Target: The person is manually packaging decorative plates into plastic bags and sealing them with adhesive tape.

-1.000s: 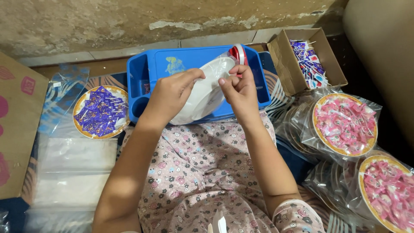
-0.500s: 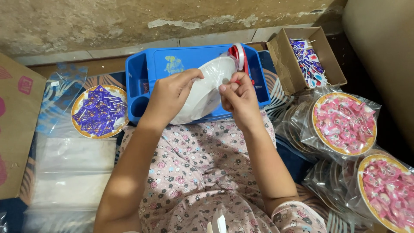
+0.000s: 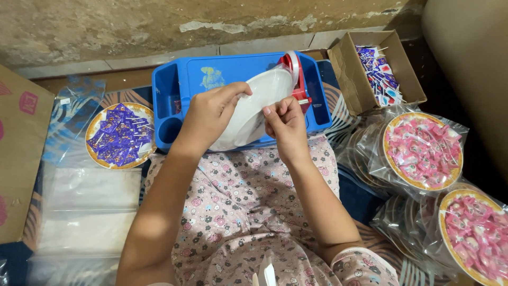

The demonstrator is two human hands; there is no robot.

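Over the blue lap tray [image 3: 190, 74], her left hand [image 3: 209, 114] and right hand [image 3: 286, 124] each pinch shut on a bagged white paper plate [image 3: 254, 106], its far edge touching the red tape dispenser [image 3: 293, 71].

Both my bare arms reach forward over my lap. My left hand [image 3: 211, 114] is curled, fingers bent and gripping. My right hand [image 3: 286, 124] pinches with thumb and fingertips, close beside it.
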